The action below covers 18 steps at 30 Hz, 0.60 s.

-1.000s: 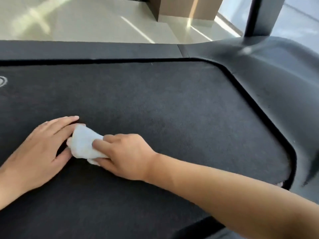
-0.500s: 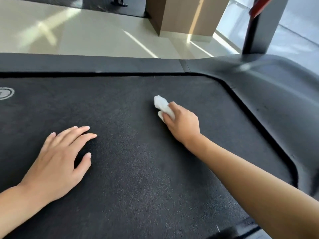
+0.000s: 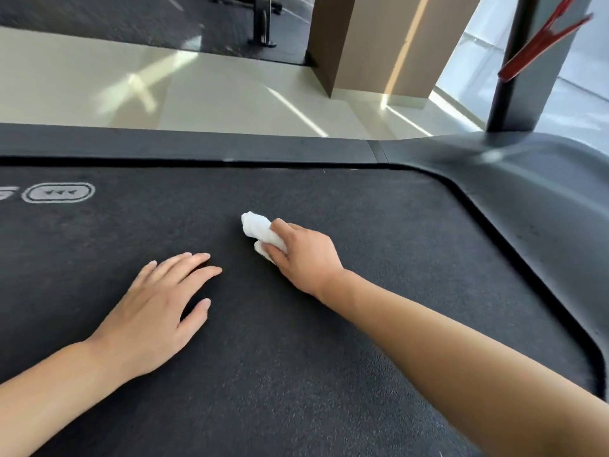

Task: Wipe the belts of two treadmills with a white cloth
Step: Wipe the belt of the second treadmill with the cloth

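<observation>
A dark grey treadmill belt (image 3: 379, 225) fills most of the view, with a white printed logo at its far left. My right hand (image 3: 303, 255) grips a bunched white cloth (image 3: 258, 229) and holds it down on the belt's middle. My left hand (image 3: 155, 311) rests flat on the belt, fingers straight and spread, a short way to the left of the cloth and nearer to me.
The treadmill's grey side rail (image 3: 197, 146) runs along the far edge of the belt, and its motor cover (image 3: 534, 199) curves round on the right. A dark upright post (image 3: 520, 70) with a red clip rises at the right. Beyond lie a pale floor and a brown column (image 3: 372, 41).
My right hand swept the cloth away from my left hand toward the far right, then came back a little toward the left. My left hand stayed flat on the belt.
</observation>
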{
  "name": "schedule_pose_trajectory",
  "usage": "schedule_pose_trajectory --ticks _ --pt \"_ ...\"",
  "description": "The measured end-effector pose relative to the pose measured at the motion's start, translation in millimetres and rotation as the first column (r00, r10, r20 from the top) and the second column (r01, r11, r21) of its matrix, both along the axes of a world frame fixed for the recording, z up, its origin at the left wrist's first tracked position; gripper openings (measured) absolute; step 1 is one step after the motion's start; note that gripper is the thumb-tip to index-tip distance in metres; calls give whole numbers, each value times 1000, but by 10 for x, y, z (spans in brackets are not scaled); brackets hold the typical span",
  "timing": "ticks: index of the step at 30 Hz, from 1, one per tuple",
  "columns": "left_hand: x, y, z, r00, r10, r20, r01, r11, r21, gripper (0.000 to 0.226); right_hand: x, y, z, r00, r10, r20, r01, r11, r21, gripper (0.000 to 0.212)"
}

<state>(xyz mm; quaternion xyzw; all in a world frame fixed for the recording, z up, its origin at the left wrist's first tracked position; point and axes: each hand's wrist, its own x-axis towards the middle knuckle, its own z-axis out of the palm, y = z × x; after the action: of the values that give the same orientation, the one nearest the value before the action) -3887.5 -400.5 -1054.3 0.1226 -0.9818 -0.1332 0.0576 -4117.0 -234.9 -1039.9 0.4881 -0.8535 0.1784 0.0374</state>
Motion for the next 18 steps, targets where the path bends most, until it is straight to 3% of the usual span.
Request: schedule_pose_trajectory --ticks 9,13,18 --pt "358 153 79 990 135 28 -136 990 35 57 352 170 -11 986 -168 17 169 984 -61 36" --pt "700 428 193 977 193 92 -201 975 93 54 835 378 67 977 -203 68 202 979 11 38" --pt "1210 655 445 949 242 202 -276 948 160 51 1411 486 282 937 -254 242 229 965 125 37"
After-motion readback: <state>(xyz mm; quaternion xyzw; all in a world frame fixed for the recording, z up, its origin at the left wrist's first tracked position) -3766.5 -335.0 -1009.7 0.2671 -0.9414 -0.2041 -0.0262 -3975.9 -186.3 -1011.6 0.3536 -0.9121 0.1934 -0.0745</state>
